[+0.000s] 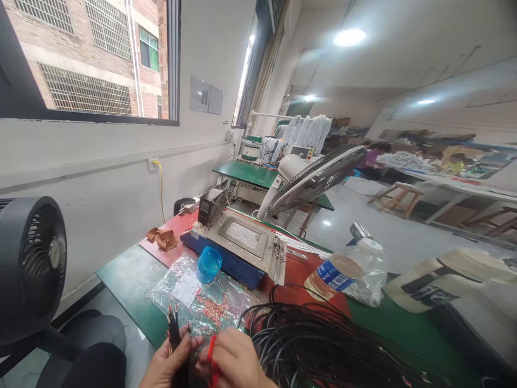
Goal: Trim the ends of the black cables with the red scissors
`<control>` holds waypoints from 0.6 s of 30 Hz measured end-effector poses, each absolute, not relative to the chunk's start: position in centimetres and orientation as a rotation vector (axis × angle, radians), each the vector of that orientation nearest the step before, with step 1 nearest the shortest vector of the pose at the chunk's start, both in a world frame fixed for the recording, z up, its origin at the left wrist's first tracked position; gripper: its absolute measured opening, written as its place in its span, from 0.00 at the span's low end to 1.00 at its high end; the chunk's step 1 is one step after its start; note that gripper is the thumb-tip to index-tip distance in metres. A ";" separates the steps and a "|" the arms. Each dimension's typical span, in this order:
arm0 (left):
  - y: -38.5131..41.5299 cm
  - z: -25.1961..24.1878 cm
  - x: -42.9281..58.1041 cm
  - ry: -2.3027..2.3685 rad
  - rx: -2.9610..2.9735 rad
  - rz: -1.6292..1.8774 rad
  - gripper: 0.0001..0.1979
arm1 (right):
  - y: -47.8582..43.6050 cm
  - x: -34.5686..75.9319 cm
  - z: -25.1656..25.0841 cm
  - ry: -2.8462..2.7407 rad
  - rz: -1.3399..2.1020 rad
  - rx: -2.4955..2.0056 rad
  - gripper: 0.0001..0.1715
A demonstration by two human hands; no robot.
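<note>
At the bottom edge my left hand [167,362] is closed round a bundle of black cable ends [174,328] whose stripped tips point up. Beside it, my right hand [236,358] pinches a red-handled tool [210,350], the two hands almost touching. A big coil of black cables [319,345] lies just right of my right hand. In front of the hands a clear plastic bag [202,299] holds small red and green parts, with a blue cup [209,264] on its far edge.
A blue-based bench machine [238,242] stands on the green table [125,275]. A plastic bottle [351,272] and a white container [436,280] lie at right. A black fan [30,269] is at left, a white fan [315,175] behind. People sit at far tables.
</note>
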State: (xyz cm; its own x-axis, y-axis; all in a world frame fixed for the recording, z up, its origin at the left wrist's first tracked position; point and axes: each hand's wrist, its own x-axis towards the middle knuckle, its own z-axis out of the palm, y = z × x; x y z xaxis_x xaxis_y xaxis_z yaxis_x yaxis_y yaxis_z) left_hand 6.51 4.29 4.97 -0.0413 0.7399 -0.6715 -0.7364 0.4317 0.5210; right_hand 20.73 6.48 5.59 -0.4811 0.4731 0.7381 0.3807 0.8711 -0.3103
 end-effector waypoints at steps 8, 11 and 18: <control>3.7 6.1 6.2 0.997 -0.102 1.162 0.16 | 5.3 18.6 6.2 -2.369 -0.377 -0.459 0.18; 3.4 6.3 5.8 0.909 -0.067 1.127 0.18 | 5.0 19.0 6.8 -2.440 -0.454 -0.432 0.19; 3.1 4.3 3.8 0.995 0.048 1.195 0.29 | 8.8 21.7 9.8 -2.013 -0.230 -0.696 0.10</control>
